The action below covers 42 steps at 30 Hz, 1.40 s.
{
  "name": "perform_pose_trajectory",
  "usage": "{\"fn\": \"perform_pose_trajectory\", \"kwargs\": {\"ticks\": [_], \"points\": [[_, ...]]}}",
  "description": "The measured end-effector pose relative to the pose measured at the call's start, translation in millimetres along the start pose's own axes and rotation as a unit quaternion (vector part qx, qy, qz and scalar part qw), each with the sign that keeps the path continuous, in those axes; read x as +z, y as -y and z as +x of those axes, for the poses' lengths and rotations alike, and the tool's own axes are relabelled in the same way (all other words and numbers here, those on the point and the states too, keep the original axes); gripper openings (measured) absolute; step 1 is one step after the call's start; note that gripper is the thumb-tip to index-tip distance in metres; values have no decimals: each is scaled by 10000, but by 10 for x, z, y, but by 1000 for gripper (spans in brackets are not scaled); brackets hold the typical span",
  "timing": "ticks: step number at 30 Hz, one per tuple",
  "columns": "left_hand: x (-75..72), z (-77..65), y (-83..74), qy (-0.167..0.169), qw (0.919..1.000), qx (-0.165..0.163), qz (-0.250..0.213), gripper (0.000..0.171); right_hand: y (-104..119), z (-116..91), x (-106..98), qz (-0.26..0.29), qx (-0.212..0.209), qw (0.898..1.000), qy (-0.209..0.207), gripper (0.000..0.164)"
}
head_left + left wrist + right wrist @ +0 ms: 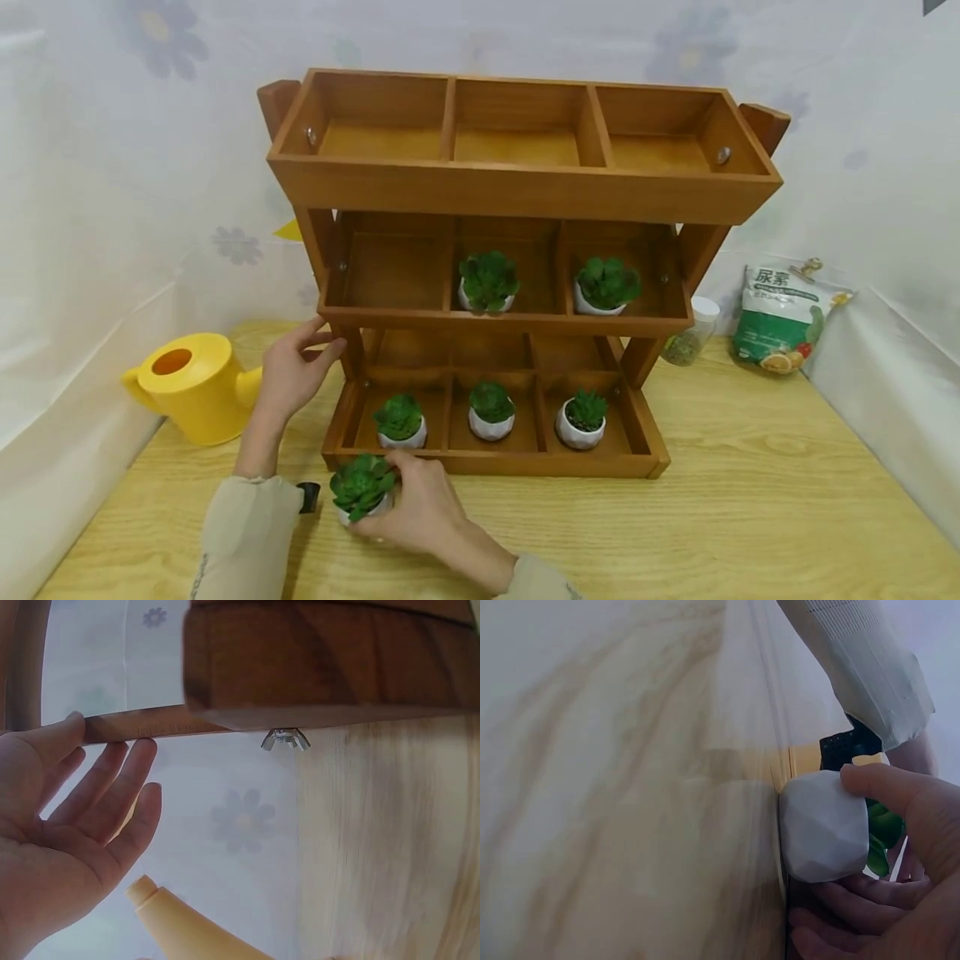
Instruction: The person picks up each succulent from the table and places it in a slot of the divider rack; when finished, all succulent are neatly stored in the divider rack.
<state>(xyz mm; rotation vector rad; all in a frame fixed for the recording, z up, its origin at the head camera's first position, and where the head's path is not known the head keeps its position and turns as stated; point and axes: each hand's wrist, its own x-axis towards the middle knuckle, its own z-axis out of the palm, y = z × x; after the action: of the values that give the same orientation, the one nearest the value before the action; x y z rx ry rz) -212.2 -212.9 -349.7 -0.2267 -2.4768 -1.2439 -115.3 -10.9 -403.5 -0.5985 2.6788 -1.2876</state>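
Note:
My right hand grips a small potted succulent in a white faceted pot, low in front of the wooden shelf's bottom left corner. In the right wrist view the thumb lies on the pot's side, with the other fingers beneath it. My left hand is at the left side of the three-tier wooden shelf. Its fingertips touch the shelf's side post, the fingers mostly extended. Three potted succulents sit in the bottom tier, one per compartment; two more occupy the middle tier's centre and right compartments.
A yellow watering can stands left of the shelf, its spout near my left forearm. Behind the shelf's right side are a white-lidded jar and a clipped green-and-white bag. A wing nut sticks out from the shelf's side.

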Motion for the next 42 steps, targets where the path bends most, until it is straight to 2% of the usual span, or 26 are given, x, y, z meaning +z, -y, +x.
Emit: {"fn": "perform_pose_trajectory", "kwargs": {"ticks": [6,12,18,22,26,31,37,42], "points": [[-17,17,-2,64,10000,30,-21,57,-81,-32,-114,160,76,9994,307,55],[-20,20,-1,-4,9999,107,-130,53,-181,-95,-221,100,-311,9986,426,51],[36,26,0,-295,9995,149,-32,45,-250,-157,-335,307,-364,9963,721,54],[64,32,0,-465,9988,128,72,42,-271,-172,-370,233,-526,9949,830,54],[76,48,5,-567,9982,191,67,42,-262,-173,-369,154,-674,9942,824,53],[86,46,10,-614,9978,256,45,42,-253,-183,-366,169,-584,9949,806,52],[88,42,0,-573,9979,297,-17,43,-275,-180,-400,-27,-685,9968,404,51],[87,41,2,-547,9980,323,-40,42,-253,-175,-480,163,-598,9976,298,56]]}}
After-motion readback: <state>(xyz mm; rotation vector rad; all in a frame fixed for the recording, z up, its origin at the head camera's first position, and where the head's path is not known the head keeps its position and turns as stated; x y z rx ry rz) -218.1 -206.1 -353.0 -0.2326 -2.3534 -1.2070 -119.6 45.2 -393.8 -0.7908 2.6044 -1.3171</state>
